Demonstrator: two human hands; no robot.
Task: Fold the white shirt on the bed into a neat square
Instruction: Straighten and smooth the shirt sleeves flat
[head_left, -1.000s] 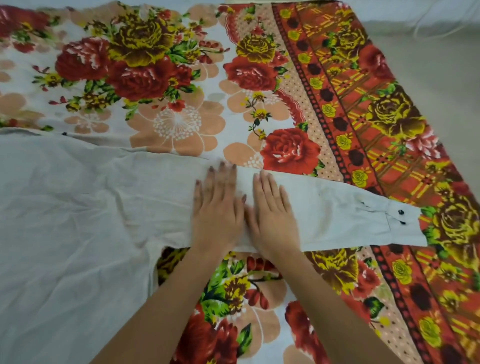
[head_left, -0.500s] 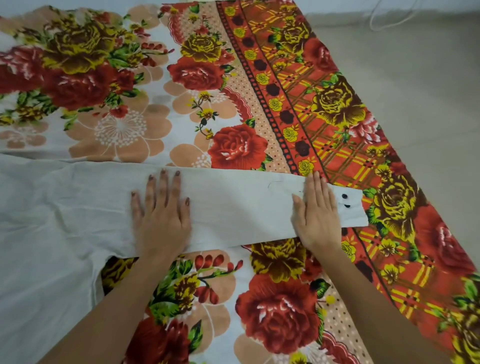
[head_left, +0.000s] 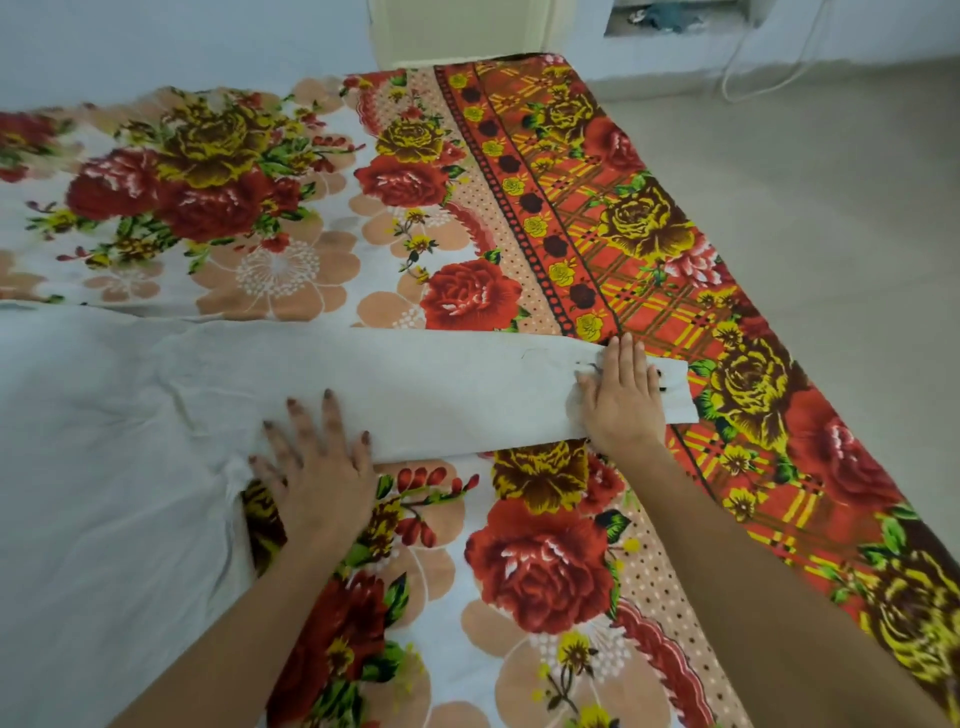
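The white shirt (head_left: 119, 467) lies flat on the bed, its body at the left and one long sleeve (head_left: 441, 395) stretched to the right over the floral bedsheet (head_left: 545, 561). The cloth looks thin, soft and light, with small wrinkles, so I judge it will bend easily and hold no shape by itself; it is better to take it at the cuff (head_left: 672, 389) and at the shoulder seam, where the fabric is doubled. The left hand (head_left: 317, 467) rests flat near the armpit, fingers spread apart, half on the sleeve and half on the sheet. The right hand (head_left: 623, 400) presses on the cuff end with fingers together and straight, not clamped on anything. Dark buttons show just beside this hand. No container is visible here; beyond the bed there is only bare floor (head_left: 831, 208) and a wall.
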